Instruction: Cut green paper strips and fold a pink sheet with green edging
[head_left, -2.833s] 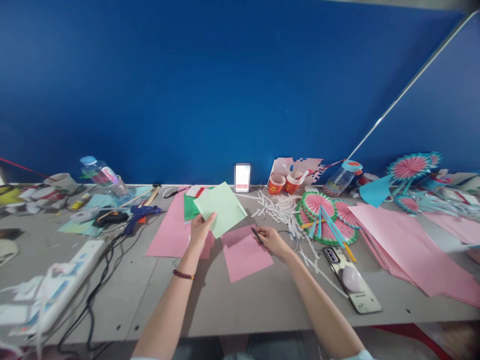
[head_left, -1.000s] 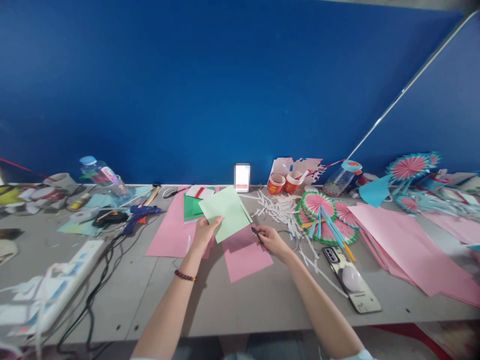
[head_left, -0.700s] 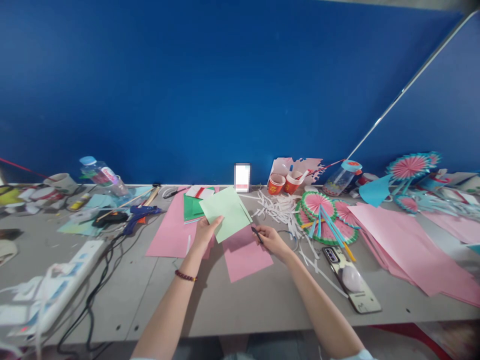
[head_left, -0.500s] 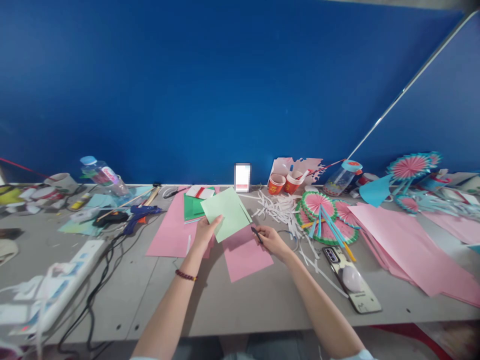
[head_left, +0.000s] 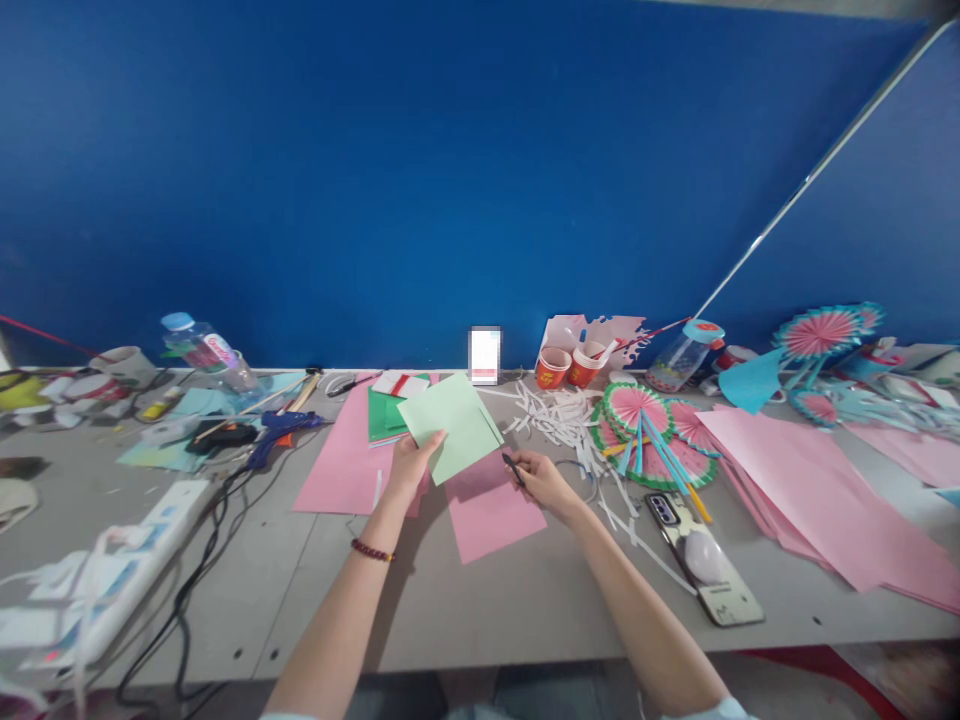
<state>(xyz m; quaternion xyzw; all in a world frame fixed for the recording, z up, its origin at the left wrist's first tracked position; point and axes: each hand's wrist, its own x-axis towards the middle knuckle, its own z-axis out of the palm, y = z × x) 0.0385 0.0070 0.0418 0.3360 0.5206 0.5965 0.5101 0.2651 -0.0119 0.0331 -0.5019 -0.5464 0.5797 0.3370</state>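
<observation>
My left hand (head_left: 409, 468) pinches the near corner of a light green paper sheet (head_left: 450, 425) and holds it tilted above the grey table (head_left: 495, 610). My right hand (head_left: 541, 478) is closed round small black-handled scissors (head_left: 514, 468), whose tip sits just off the sheet's right edge. Under both hands a small pink sheet (head_left: 491, 510) lies flat on the table. A larger pink sheet (head_left: 341, 455) lies to the left, with darker green paper (head_left: 384, 415) behind it.
White paper strips (head_left: 559, 412) and pink-green paper fans (head_left: 649, 435) lie to the right, with a phone (head_left: 701, 560) and large pink sheets (head_left: 817, 500). Two red cups (head_left: 566, 367) stand at the back. A blue glue gun (head_left: 281, 430), cables, bottle (head_left: 202, 350) and power strip (head_left: 142, 560) crowd the left.
The green sheet has come down a little and to the right, closer to the scissors, since the oldest frame. Over the last second both hands stay almost still.
</observation>
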